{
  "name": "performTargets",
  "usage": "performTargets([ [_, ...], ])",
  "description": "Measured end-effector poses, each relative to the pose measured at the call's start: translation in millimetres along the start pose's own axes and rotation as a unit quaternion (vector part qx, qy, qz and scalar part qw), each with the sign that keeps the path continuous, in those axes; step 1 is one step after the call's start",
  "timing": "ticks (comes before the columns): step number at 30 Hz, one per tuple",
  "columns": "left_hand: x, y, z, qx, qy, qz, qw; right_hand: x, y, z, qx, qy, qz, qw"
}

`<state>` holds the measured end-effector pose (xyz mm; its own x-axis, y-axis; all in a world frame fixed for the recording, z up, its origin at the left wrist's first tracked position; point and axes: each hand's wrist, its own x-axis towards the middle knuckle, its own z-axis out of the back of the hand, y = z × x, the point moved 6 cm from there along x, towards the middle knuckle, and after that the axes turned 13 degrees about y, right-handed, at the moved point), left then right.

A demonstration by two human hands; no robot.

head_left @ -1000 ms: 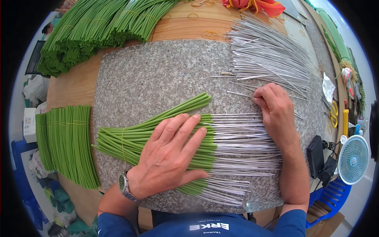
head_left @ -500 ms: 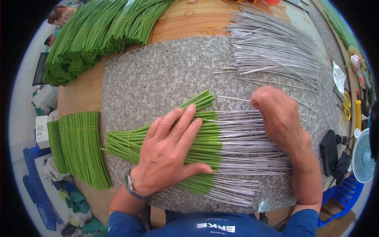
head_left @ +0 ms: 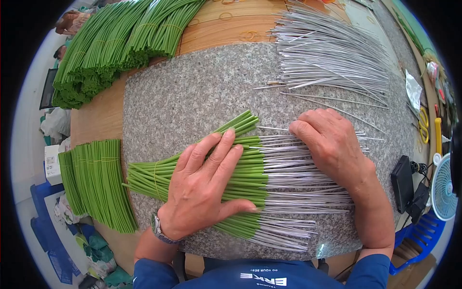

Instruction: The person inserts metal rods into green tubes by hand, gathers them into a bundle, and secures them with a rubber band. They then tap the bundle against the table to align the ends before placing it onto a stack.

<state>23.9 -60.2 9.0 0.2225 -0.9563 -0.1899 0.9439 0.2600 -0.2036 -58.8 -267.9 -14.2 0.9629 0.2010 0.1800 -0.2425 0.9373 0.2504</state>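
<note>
My left hand (head_left: 197, 185) lies spread and flat over a fanned bundle of green plastic tubes (head_left: 248, 183), pressing them onto the grey speckled stone slab (head_left: 168, 96). A thin yellow band goes around the bundle's left end. From the right ends of many tubes stick out silvery wires (head_left: 298, 179). My right hand (head_left: 332, 139) is closed in a pinch on a single wire (head_left: 274, 128). That wire's left tip is at the open ends of the upper tubes; whether it has entered one is too small to tell.
A heap of loose wires (head_left: 332, 58) lies at the far right of the slab. Large green tube bundles (head_left: 115, 48) are stacked far left, with a smaller banded bundle (head_left: 103, 180) nearer. Yellow scissors (head_left: 423, 125), a black adapter (head_left: 400, 184) and a blue fan (head_left: 442, 185) stand right.
My right hand has moved left with the wire, bringing its tip up to the tube ends. My left hand stays pressed on the tubes.
</note>
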Motion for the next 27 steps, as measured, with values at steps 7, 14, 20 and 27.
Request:
performTargets([
  [7, 0, 2, -3, -0.010, 0.008, 0.010, 1.000, 0, 0, 1, -0.008, -0.007, 0.006, 1.000],
  [14, -1, 0, -2, -0.009, -0.002, -0.001, 1.000, 0, -2, 1, 0.000, -0.005, 0.018, 1.000],
  [20, -1, 0, -2, -0.009, -0.006, -0.003, 1.000, 4, -2, 1, -0.006, 0.002, 0.023, 1.000],
  [27, 1, 1, -4, -0.019, -0.012, -0.003, 1.000, 11, -1, -3, 0.008, 0.026, 0.032, 0.999],
])
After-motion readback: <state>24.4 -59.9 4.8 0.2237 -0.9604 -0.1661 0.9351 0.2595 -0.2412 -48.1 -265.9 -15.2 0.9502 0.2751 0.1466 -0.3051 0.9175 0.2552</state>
